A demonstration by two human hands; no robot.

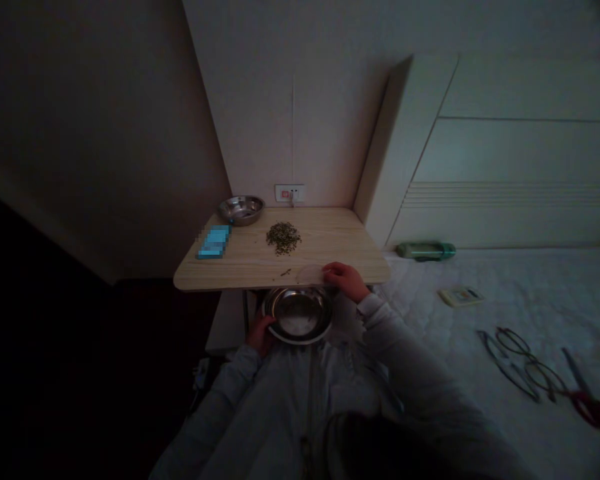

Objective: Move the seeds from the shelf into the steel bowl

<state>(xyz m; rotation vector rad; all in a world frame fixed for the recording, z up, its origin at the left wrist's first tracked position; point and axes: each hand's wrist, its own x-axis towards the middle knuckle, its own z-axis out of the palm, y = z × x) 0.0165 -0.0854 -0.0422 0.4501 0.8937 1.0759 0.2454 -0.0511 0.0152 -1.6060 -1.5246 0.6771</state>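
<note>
left fingers (268, 321) hold a bowl (300, 316) beside the table edge (220, 283)

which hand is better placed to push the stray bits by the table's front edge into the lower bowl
Probably the right hand: it touches a pale disc on the table, near the stray bits, while the left hand holds the lower bowl.

The wood-grain table (335, 233) carries a heap of dark flakes (283, 238), with a steel bowl (241, 211) behind and left of it, a pixelated blue item (214, 241) to its left, and stray flakes (285, 273) and a translucent disc (310, 274) in front.
</note>
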